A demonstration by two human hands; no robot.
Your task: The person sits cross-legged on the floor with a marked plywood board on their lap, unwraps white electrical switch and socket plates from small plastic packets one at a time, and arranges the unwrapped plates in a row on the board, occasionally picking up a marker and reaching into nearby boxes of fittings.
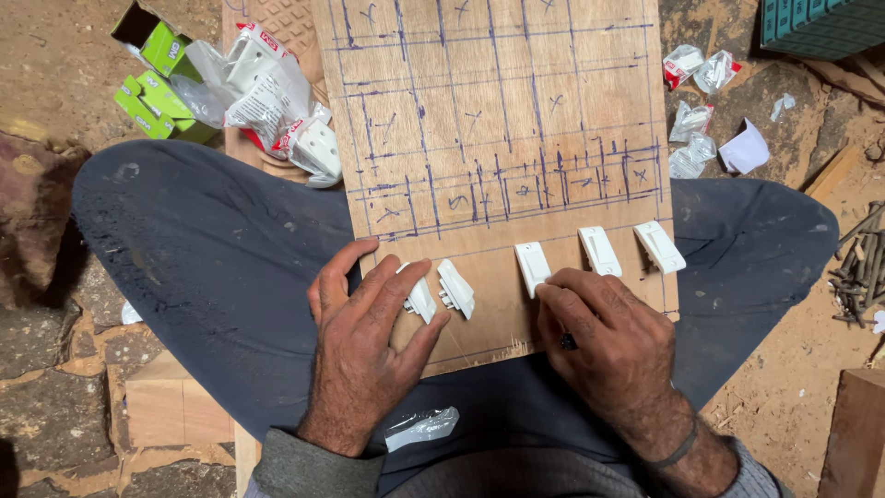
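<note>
The right hand point(604, 337) presses flat fingers point(564, 293) on a white switch point(532, 266), its long axis pointing away; left hand point(369, 332) spread flat on the board point(498, 138).

1 head cam, steep down, close over lap.

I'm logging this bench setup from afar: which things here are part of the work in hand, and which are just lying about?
In use:
marked plywood board
white switches in a row on it
left hand on two switches
right hand at one switch

Lying about:
green boxes
plastic wrappers
nails
wood block
</note>
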